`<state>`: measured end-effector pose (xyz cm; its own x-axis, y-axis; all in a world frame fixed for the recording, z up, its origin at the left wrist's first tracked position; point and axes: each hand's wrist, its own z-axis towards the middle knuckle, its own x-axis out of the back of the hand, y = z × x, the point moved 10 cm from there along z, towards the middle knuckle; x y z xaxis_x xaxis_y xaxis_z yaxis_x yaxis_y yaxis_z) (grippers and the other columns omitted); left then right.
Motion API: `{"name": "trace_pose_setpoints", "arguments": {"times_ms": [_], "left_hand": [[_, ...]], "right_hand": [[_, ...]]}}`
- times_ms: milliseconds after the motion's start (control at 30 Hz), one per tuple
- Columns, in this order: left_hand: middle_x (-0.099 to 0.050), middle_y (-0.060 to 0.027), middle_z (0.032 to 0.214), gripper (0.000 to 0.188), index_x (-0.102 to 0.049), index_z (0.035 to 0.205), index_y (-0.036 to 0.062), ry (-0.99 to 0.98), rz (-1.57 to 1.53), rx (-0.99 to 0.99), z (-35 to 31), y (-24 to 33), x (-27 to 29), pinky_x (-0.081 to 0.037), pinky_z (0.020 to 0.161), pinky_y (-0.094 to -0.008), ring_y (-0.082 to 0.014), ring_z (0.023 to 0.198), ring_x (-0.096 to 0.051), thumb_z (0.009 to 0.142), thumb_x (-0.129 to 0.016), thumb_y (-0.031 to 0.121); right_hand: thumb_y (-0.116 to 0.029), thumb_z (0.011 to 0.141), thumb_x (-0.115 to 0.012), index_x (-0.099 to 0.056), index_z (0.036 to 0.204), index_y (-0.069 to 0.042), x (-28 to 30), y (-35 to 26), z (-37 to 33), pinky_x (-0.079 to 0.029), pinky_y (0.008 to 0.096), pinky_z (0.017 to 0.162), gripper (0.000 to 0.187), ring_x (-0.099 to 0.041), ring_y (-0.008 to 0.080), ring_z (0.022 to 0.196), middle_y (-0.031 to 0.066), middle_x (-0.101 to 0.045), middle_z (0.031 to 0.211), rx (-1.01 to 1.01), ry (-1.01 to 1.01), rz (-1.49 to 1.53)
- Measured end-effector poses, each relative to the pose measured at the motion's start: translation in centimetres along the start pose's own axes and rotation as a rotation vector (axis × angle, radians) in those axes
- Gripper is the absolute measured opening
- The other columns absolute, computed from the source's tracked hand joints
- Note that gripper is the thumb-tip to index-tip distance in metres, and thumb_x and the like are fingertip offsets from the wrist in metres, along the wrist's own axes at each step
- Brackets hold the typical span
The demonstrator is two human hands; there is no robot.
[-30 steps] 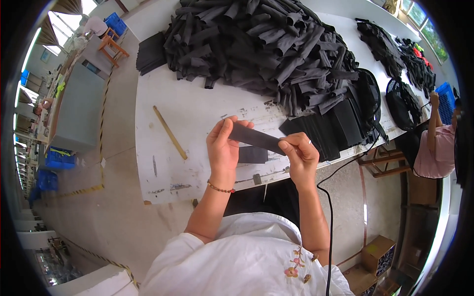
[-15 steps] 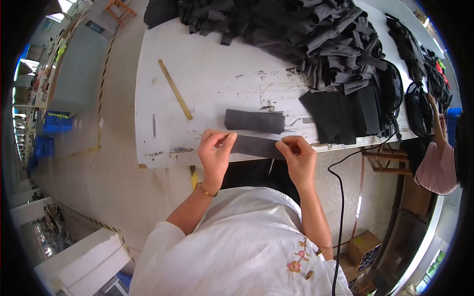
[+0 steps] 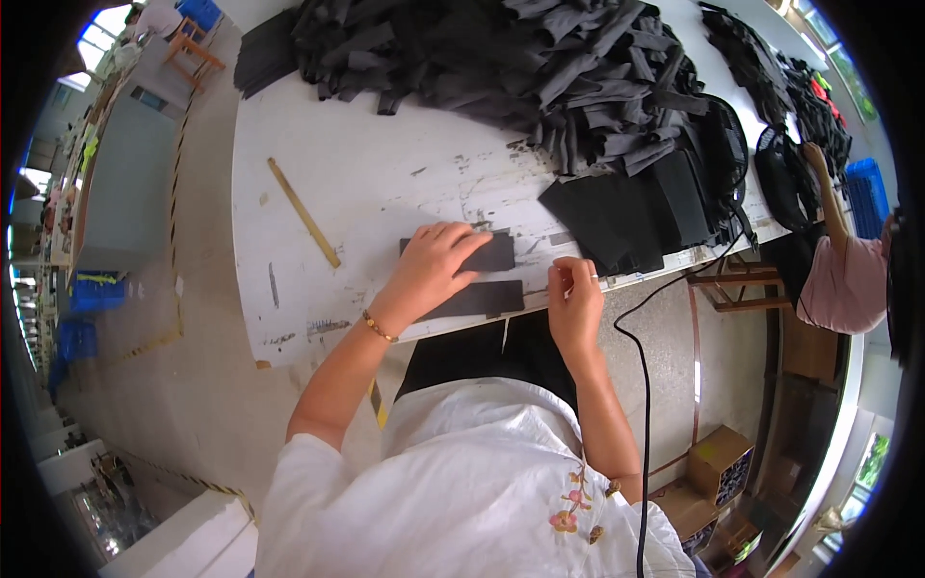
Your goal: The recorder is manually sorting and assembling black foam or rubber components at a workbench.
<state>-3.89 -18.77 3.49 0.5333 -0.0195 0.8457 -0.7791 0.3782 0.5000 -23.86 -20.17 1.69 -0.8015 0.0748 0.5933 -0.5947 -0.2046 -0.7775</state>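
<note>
Two short dark grey fabric strips lie on the white table (image 3: 356,154) close to its front edge. My left hand (image 3: 438,265) is spread over them, fingers apart, and hides their left parts. The near strip (image 3: 496,297) lies along the table edge, and the far strip (image 3: 499,253) shows beyond my fingers. My right hand (image 3: 576,301) hovers at the edge, right of the near strip and apart from it. Its fingers are curled in, with nothing visible between them.
A large heap of dark fabric strips (image 3: 501,72) covers the table's far side. Flat black pieces (image 3: 617,222) lie to the right, by a black fan (image 3: 727,154). A yellow stick (image 3: 303,214) lies left. A black cable (image 3: 644,414) hangs at right. A person in pink (image 3: 843,284) works beyond.
The strip that both hands held up now lies on the table. My left hand has moved forward over the strips and opened. The right hand has let go of its end.
</note>
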Motion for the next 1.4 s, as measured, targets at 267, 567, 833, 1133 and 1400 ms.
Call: {"name": "trace_pose_setpoints", "arguments": {"times_ms": [267, 567, 833, 1133, 1400], "left_hand": [[-0.055, -0.0086, 0.116, 0.062, -0.055, 0.131, 0.0114, -0.037, 0.042, 0.128, 1.2, -0.4, -0.6, -0.042, 0.095, -0.0405, -0.0283, 0.11, -0.052, 0.073, -0.077, 0.017], [-0.063, -0.0112, 0.111, 0.034, -0.065, 0.115, 0.0042, 0.305, -0.194, 0.077, 4.3, 1.3, 5.5, -0.052, 0.083, -0.0334, -0.0261, 0.098, -0.062, 0.082, -0.072, 0.01], [-0.068, -0.0125, 0.109, 0.028, -0.067, 0.106, 0.0017, 0.11, -0.837, -0.591, 6.7, 20.2, 14.8, -0.053, 0.076, -0.0309, -0.0249, 0.085, -0.067, 0.079, -0.07, -0.005], [-0.064, -0.0079, 0.098, 0.026, -0.069, 0.121, 0.0132, -0.337, -1.398, -1.017, 3.4, 30.7, 14.0, -0.051, 0.069, -0.0325, -0.0223, 0.081, -0.063, 0.097, -0.06, 0.015], [-0.061, -0.0102, 0.095, 0.025, -0.061, 0.114, 0.0009, -0.39, -0.773, -1.065, 2.9, 31.9, 7.9, -0.05, 0.064, -0.0325, -0.0248, 0.074, -0.062, 0.09, -0.062, 0.004]], "right_hand": [[-0.002, 0.08, -0.065, -0.058, 0.114, -0.003, 2.3, -1.4, 1.6, -0.042, 0.0433, 0.085, 0.034, -0.054, 0.0316, 0.1, 0.0122, -0.057, 0.106, 0.195, 0.151, -0.336], [-0.009, 0.081, -0.06, -0.06, 0.116, 0.003, -2.4, -0.8, 4.1, -0.04, 0.0381, 0.083, 0.037, -0.051, 0.0255, 0.096, 0.0098, -0.056, 0.105, 0.285, 0.042, -0.858], [-0.011, 0.078, -0.06, -0.064, 0.09, -0.002, -2.7, -0.9, 4.7, -0.04, 0.0383, 0.076, 0.016, -0.052, 0.025, 0.086, 0.0094, -0.056, 0.089, 0.333, 0.006, -0.874], [-0.006, 0.076, -0.065, -0.06, 0.092, -0.008, 4.4, -1.9, 4.6, -0.042, 0.0414, 0.074, 0.016, -0.056, 0.0286, 0.087, 0.0083, -0.059, 0.092, 0.205, 0.412, -0.471], [0.004, 0.083, -0.063, -0.056, 0.108, 0.0, 5.5, -1.1, 4.2, -0.05, 0.038, 0.07, 0.027, -0.059, 0.0278, 0.076, 0.0139, -0.06, 0.093, 0.099, 0.366, 0.059]]}}
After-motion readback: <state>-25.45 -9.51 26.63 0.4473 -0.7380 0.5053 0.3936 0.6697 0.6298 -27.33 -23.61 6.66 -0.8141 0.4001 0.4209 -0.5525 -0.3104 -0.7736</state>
